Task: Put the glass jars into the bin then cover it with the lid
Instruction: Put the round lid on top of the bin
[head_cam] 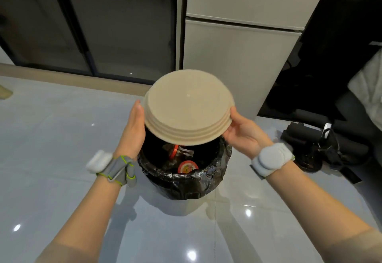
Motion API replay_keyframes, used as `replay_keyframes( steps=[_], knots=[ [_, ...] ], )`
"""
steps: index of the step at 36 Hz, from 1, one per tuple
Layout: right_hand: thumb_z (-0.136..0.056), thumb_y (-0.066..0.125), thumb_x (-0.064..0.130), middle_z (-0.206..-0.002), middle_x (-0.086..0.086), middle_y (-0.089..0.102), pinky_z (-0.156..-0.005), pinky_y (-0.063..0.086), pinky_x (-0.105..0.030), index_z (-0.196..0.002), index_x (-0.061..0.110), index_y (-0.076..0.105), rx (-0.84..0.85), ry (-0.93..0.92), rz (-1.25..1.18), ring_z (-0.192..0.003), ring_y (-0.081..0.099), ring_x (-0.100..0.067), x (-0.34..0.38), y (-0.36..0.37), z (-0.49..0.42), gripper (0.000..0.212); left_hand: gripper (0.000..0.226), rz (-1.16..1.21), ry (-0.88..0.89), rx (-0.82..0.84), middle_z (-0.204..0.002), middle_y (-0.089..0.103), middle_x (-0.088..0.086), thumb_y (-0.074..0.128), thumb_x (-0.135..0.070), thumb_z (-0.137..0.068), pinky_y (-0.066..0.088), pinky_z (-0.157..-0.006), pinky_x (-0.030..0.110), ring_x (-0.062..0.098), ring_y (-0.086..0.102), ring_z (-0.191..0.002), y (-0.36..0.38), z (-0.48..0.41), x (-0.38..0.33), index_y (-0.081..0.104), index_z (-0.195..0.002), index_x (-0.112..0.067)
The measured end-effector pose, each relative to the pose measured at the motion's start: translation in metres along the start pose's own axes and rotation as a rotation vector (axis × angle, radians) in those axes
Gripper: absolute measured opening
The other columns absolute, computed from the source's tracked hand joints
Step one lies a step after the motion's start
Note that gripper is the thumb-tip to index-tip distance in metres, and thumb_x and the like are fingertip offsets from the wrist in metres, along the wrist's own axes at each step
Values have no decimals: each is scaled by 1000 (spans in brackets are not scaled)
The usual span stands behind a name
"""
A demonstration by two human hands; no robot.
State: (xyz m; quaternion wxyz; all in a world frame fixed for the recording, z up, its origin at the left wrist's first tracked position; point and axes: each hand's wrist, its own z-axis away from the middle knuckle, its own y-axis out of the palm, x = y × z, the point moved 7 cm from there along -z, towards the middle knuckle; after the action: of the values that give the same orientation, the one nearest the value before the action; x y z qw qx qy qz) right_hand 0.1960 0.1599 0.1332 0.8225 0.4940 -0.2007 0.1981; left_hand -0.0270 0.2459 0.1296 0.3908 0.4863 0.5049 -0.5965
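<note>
lid held over open bin, jars inside

the lid (189, 105) is gripped betw. both hands: the left hand (133, 127) is pressed flat against its left edge w/ fingers pointing up, and the right hand (242, 131) is curled round its right edge, thumb on top of the rim. the lid is a round beige disc w/ stepped ridges along the side; it is tilted, near edge lower, and is held just above the bin (184, 171), not seated on it. the far part of the opening is hidden by it; the near part is left open.

a grey strap w/ green trim (116, 169) is worn on the left wrist, and a pale grey band (271, 158) on the right wrist.

the bin is lined w/ a black bag (186, 182), folded over the rim. inside, glass jars are seen: one w/ a red lid (172, 152) lying on its side, and one w/ a printed red-rimmed cap (187, 167) facing up, nearer the front. how many jars in total cannot be told.

the bin is stood on a glossy grey tiled floor (62, 138). a pale fridge (244, 35) is seen behind the bin, dark cabinet doors (93, 25) to the left, and black gear w/ cables (316, 145) on the floor at right.
</note>
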Motion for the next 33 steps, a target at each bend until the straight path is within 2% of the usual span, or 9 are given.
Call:
replay_keyframes(
  steps=[8,11,14,16,19,22,25,29,33],
  knots=[
    [-98,45,17,-66,-7,75,-54,61,-29,-92,6,63,-76,101,115,-57,73,-16,-30,-20,-3,22,77,53,-127,-58,-149,37,5,22,-66,-83,22,-117,44,18,33,-137,-11,1,16,37,-138,-14],
    [-101,38,17,-74,-4,71,-54,60,-25,-94,10,63,-130,-14,484,-62,68,-14,-23,-24,-1,27,64,64,-103,-37,-152,30,4,26,-53,-92,18,-119,42,17,27,-140,-6,4,16,31,-141,-13],
    [-102,32,20,-104,-9,62,-43,56,-24,-130,11,50,-211,-224,947,-68,60,-17,-8,-21,2,35,58,45,-67,-17,-156,21,2,26,-45,-95,13,-120,39,14,19,-143,-1,4,12,24,-144,-14],
    [-101,29,23,-110,-11,60,-39,55,-27,-145,17,32,-254,-354,1184,-60,60,-23,1,-18,1,45,66,16,-69,2,-156,18,-2,24,-56,-92,10,-120,39,12,15,-144,0,3,14,20,-145,-19],
    [-97,24,32,-91,-10,63,-73,58,-46,-137,25,41,-240,-496,1533,-73,61,-30,6,-10,2,44,101,-60,-103,17,-155,22,-10,18,-89,-63,9,-119,45,9,17,-143,-2,-2,24,22,-144,-28],
    [-101,25,30,-133,-10,57,-103,40,-42,-142,22,36,-289,-474,1756,-120,52,-34,6,-13,2,44,107,-96,-116,21,-155,22,-10,13,-91,-56,7,-119,49,11,17,-143,-1,0,31,21,-144,-30],
    [-102,24,27,-141,-11,51,-101,39,-40,-143,22,33,-289,-421,1865,-127,47,-36,1,-17,2,42,101,-124,-117,42,-155,21,-8,12,-87,-62,6,-119,50,14,16,-144,2,5,35,19,-145,-29],
    [-102,23,27,-135,-14,56,-97,41,-41,-140,21,36,-291,-381,1908,-122,50,-38,-2,-23,-2,40,66,-215,-126,48,-157,17,-4,12,-61,-90,3,-118,50,19,13,-145,8,11,41,16,-146,-25],
    [-102,21,28,-134,-15,56,-95,41,-41,-143,21,32,-290,-365,1945,-120,51,-38,-3,-24,-7,42,63,-236,-134,41,-157,16,-3,12,-57,-91,2,-118,50,21,11,-145,9,9,47,15,-146,-26]
  ],
)
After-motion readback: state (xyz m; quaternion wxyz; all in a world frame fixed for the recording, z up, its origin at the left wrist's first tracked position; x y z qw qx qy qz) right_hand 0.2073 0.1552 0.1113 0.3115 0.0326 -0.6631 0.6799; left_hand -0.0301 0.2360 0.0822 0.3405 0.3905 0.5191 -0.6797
